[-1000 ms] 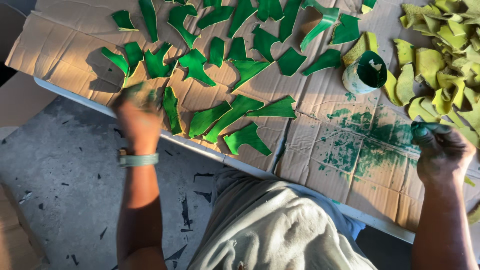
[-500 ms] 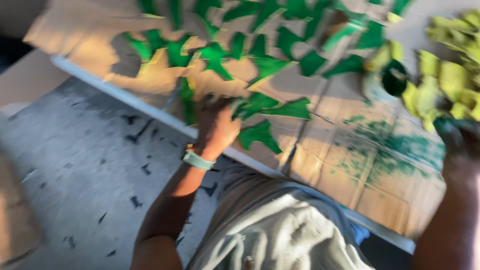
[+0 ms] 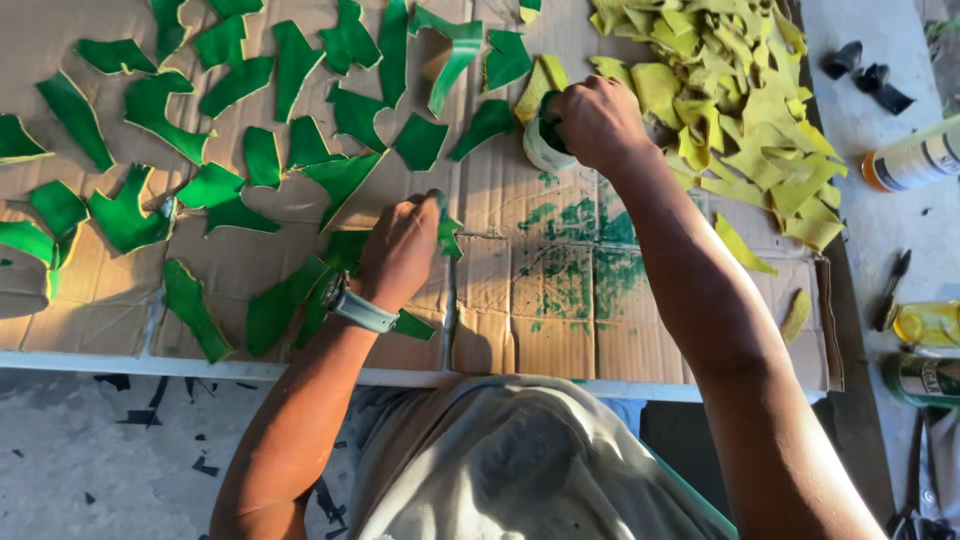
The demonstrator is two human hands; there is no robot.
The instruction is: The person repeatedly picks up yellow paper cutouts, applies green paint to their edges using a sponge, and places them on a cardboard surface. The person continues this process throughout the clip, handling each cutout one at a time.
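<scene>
Midway, by the look of it: green-painted scraps are spread out and a yellow heap is left unpainted.

A green scrap [image 3: 447, 236] is pinched in the left hand [image 3: 398, 252] at frame centre, above the green-smeared cardboard [image 3: 560, 300]. The right hand [image 3: 598, 122] is closed over a small paint pot [image 3: 540, 140], upper centre. Finished green pieces [image 3: 130, 215] fill the upper left, jagged and glossy; the yellow pile [image 3: 740, 90] sits upper right.
</scene>
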